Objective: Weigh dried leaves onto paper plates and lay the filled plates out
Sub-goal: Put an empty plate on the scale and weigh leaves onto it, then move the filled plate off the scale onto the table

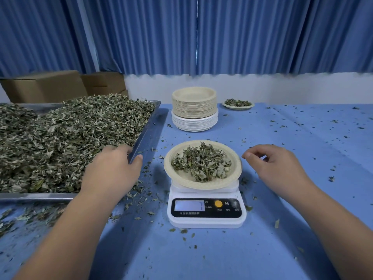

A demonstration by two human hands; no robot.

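1 paper plate of dried leaves on scale (display blurred). Your left hand on tray leaf pile, grip unclear; your right hand hovers loosely curled, empty.

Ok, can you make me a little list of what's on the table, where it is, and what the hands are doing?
scale: white, in the middle, display seems to read 7
plate on scale: holds a pile of dried leaves
tray: metal, on the left, heaped with loose leaves
spare plates: tall stack behind the scale
filled plate: at the back, right of the stack
left hand: at the tray's near corner, blurred
right hand: right of the scale, fingers loosely curled, holding nothing
table: blue cloth, leaf bits scattered
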